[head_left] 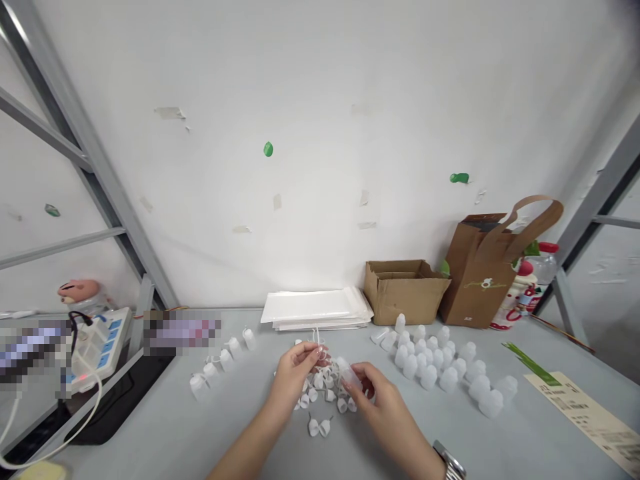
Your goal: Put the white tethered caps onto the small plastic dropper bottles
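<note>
Between the fingertips of my left hand [293, 373] is a small white plastic cap [321, 351] with a thin loop strap standing up from it. My right hand [383, 400] pinches a translucent white plastic bottle [348, 373], tilted toward the cap; the two are close, and I cannot tell whether they touch. Below both hands lies a pile of loose white caps [329, 395], partly hidden by the fingers. A pair of caps [320, 427] sits nearer the front edge. To the right stand several uncapped translucent bottles [429, 377]; to the left, a row of capped bottles [227, 360].
White flat sheets or envelopes [310, 308], an open cardboard box [407, 297] and a brown paper bag [475, 280] stand along the wall. A power strip [107, 347] with a white cable is at left. A printed paper strip [585, 413] lies at right.
</note>
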`<state>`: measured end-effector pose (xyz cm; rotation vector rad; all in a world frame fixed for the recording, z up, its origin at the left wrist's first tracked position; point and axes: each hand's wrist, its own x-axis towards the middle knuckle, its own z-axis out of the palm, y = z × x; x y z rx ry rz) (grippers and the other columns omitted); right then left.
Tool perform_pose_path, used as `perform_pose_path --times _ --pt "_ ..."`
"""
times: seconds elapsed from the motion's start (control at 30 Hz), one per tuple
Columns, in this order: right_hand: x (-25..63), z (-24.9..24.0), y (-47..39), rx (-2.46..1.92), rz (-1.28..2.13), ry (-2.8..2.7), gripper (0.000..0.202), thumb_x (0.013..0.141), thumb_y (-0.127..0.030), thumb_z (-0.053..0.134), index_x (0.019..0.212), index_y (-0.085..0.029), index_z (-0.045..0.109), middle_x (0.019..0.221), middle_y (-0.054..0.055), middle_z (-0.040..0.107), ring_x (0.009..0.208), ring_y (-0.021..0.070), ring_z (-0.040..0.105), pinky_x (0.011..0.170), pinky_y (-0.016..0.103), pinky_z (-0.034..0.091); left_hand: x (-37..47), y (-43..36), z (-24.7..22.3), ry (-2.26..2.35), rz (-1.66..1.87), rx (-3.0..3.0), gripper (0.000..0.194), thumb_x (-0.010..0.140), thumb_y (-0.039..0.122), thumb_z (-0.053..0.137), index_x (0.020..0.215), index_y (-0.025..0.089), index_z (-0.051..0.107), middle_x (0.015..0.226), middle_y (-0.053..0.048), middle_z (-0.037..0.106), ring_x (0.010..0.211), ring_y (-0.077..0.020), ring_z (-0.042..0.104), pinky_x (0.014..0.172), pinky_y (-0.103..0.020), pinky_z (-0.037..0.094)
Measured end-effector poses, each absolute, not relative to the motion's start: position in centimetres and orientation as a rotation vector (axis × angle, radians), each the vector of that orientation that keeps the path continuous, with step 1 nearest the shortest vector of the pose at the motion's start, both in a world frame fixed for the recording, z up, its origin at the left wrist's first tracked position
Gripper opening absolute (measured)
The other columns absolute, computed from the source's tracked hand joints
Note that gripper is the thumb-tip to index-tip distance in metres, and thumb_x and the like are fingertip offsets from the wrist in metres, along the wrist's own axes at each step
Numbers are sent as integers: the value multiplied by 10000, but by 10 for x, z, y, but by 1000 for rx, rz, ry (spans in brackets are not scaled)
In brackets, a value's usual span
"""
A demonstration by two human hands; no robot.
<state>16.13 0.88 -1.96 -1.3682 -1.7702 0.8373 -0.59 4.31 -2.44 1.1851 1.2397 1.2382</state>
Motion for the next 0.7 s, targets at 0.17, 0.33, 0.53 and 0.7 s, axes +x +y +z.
perform_pose_path --times 0.17,0.33,0.53,0.7 --pt "158 -20 7 -1314 958 -1731 183 804 -328 511 862 -177 596 708 4 612 640 153 534 613 241 412 0 28 -13 1103 1232 984 324 637 431 672 791 147 662 902 -96 710 875 -223 624 796 -317 450" --pt "155 -21 4 -1260 1008 -1721 180 779 -321 545 877 -187 614 692 -2 615 641 154 533 621 243 421 5 25 -12 1110 1194 1022 308 640 425 672 771 147 678 880 -80 703 856 -218 608 815 -318 429" --pt "153 -29 7 -1214 1134 -1620 201 782 -346 551 871 -176 611 654 -10 587 589 140 523 565 236 433 7 25 -13 1118 1186 1076 290 658 435 657 733 155 667 742 -39 686 770 -199 605 764 -311 440" --pt "153 -29 10 -1112 1240 -1505 240 766 -374 585 880 -165 614 684 7 620 593 140 549 571 245 455 9 21 -11 955 1108 1020 326 702 429 631 855 145 678 919 -89 691 899 -223 597 824 -328 428"
